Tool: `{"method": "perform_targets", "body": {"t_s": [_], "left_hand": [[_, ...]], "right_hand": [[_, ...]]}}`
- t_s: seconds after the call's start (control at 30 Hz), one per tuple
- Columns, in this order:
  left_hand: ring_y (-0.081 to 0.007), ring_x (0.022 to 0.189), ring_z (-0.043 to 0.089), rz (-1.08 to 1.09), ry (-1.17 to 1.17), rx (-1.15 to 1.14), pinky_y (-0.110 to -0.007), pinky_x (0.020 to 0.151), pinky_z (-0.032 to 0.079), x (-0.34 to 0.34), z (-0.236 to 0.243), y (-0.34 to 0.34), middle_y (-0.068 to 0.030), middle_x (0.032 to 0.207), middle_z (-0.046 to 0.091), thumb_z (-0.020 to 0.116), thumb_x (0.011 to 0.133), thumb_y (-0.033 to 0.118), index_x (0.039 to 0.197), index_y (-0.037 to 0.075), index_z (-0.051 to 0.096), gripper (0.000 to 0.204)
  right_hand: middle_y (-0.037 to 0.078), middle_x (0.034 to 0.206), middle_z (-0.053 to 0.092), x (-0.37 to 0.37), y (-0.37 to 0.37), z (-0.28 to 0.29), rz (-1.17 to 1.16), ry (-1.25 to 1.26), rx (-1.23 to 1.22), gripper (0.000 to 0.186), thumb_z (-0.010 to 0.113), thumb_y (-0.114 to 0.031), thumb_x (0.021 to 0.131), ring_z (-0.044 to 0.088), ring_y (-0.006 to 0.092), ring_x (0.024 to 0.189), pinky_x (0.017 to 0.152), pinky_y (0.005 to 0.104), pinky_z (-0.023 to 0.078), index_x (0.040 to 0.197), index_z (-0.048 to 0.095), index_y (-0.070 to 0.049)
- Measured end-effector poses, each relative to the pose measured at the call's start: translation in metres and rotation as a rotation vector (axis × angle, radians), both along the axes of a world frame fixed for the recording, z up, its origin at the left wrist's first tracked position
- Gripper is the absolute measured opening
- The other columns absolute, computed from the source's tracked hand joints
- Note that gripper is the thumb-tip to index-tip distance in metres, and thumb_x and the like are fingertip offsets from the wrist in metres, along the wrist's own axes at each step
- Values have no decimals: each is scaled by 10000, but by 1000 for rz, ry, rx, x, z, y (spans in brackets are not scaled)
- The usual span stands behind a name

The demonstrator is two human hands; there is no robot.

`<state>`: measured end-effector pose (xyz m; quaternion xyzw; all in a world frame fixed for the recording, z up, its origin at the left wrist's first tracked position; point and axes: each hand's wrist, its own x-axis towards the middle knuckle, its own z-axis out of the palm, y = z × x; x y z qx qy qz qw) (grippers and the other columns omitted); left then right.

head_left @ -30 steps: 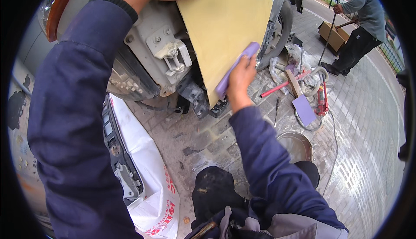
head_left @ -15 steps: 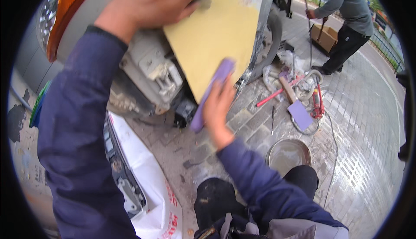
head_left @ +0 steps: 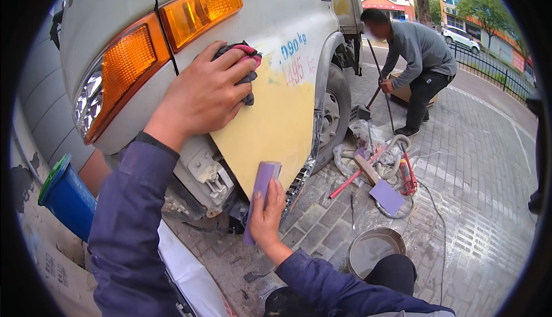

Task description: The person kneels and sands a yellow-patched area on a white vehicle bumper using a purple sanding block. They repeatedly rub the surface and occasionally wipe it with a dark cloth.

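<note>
A truck cab's lower corner panel point(head_left: 282, 124), coated in pale yellow filler, stands before me. At its upper left, my left hand point(head_left: 198, 95) is closed on a crumpled dark-and-pink cloth point(head_left: 250, 75) held against the panel. Lower down, my right hand point(head_left: 267, 216) grips a long purple sanding block point(head_left: 262, 179), which stands nearly upright against the panel's lower edge. The orange turn lamp point(head_left: 201, 15) and headlight point(head_left: 95, 101) sit to the left of the cloth.
On the paving at right lie a bucket of cloudy water point(head_left: 376, 248), a purple sheet point(head_left: 387, 196), a red-handled tool point(head_left: 408, 173) and plastic bags. A co-worker point(head_left: 417, 64) bends over with long-handled tools. A blue bin point(head_left: 69, 196) and white sack point(head_left: 192, 274) are at left.
My view has tilted up, showing more of the truck and the street. The sanding block has turned more upright in my right hand. The co-worker leans further over.
</note>
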<state>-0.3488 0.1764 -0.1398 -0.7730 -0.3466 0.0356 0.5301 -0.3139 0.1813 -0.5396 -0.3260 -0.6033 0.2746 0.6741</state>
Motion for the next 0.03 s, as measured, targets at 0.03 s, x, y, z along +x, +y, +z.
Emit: {"method": "perform_targets", "body": {"t_s": [0.03], "left_hand": [[-315,1414,594,2,-7,0,-528,1285,407,-2,-1,0,-104,1417,692,868,788,222,1048,96,806,296]], "right_hand": [[270,1635,492,2,6,4,-86,-24,80,633,628,-244,1134,450,455,1522,1298,545,324,1692,426,-25]]}}
